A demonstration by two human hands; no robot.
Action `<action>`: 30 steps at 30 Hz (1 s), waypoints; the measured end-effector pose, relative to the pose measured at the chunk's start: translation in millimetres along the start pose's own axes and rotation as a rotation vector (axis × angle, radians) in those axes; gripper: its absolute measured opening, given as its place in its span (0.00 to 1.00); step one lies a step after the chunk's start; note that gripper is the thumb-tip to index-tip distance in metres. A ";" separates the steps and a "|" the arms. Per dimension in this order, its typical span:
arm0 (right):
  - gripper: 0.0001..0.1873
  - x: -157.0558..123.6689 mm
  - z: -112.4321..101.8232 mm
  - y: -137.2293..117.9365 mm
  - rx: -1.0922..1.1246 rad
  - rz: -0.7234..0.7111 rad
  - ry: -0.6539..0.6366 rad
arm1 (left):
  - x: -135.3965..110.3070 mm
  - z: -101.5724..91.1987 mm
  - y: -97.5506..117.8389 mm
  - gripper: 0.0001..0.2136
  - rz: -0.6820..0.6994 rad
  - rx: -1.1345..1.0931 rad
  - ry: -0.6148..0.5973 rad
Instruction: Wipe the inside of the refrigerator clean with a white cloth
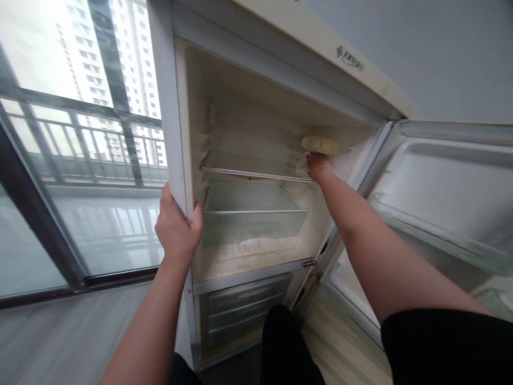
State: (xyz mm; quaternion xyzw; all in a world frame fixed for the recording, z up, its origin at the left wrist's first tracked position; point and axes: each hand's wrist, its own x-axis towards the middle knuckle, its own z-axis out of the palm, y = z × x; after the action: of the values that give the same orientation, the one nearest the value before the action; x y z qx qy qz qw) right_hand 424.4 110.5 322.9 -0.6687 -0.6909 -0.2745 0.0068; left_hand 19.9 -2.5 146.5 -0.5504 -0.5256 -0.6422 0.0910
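Observation:
A cream-white refrigerator (182, 123) stands in front of me with its upper compartment open. My left hand (178, 222) is wrapped round the left edge of its cabinet, thumb on the inner side. My right hand (318, 164) reaches deep inside to the right wall, just below a yellowish oval housing (320, 145). Its fingers are bent and closed near a pale patch that may be a cloth; I cannot make out what they hold. A glass shelf (256, 174) lies level with that hand, and a clear drawer (252, 224) sits below it.
The open refrigerator door (452, 187) with its clear door bin (441, 230) stands to the right. Freezer drawers (248, 305) show below, close to my knee. A window with a railing (80, 123) is on the left. A metal hinge (309, 263) sticks out at the lower right.

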 end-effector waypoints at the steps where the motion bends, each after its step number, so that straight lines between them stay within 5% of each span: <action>1: 0.32 -6.9 -2.6 -0.9 -0.006 0.025 -0.004 | 0.2 0.2 -0.3 0.39 0.002 -0.009 -0.004; 9: 0.34 -43.1 0.8 -26.7 -0.128 0.370 -0.043 | -0.2 -1.2 -4.0 0.37 0.048 -0.029 -0.033; 18: 0.34 -77.4 -15.6 -28.6 -0.080 0.436 0.292 | -1.1 -1.8 -4.2 0.37 0.033 -0.074 -0.029; 23: 0.35 -59.7 -25.6 -17.6 -0.027 0.352 0.419 | -0.4 -2.8 0.3 0.37 0.008 -0.042 -0.046; 30: 0.34 0.3 -29.9 -14.7 -0.001 0.364 0.461 | 1.3 -1.1 -0.5 0.39 -0.006 0.003 -0.013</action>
State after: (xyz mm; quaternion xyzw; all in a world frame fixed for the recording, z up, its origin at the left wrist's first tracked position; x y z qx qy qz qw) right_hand 400.0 99.9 342.9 -0.7017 -0.5399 -0.4136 0.2124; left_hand 18.3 -2.5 147.4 -0.5527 -0.5290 -0.6381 0.0865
